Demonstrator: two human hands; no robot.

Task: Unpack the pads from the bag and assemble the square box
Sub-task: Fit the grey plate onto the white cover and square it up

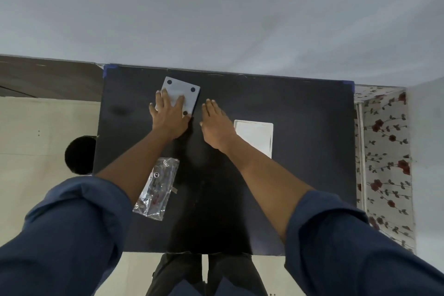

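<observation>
A white square box part (182,90) lies at the far left-centre of the black table (300,175), with three black round pads visible at its corners. My left hand (169,115) lies flat on it with fingers spread, covering its near-left corner. Just to its right, my right hand (216,125) rests flat on the table with fingers together, touching neither part. A second white square tray-like part (257,138) sits right of that hand. A crinkled clear plastic bag (157,190) lies on the near left of the table, partly under my left forearm.
The table stands against a pale wall. A round black stool (80,155) stands on the floor at the left. A flowered curtain (384,163) hangs at the right. My legs show below the near table edge.
</observation>
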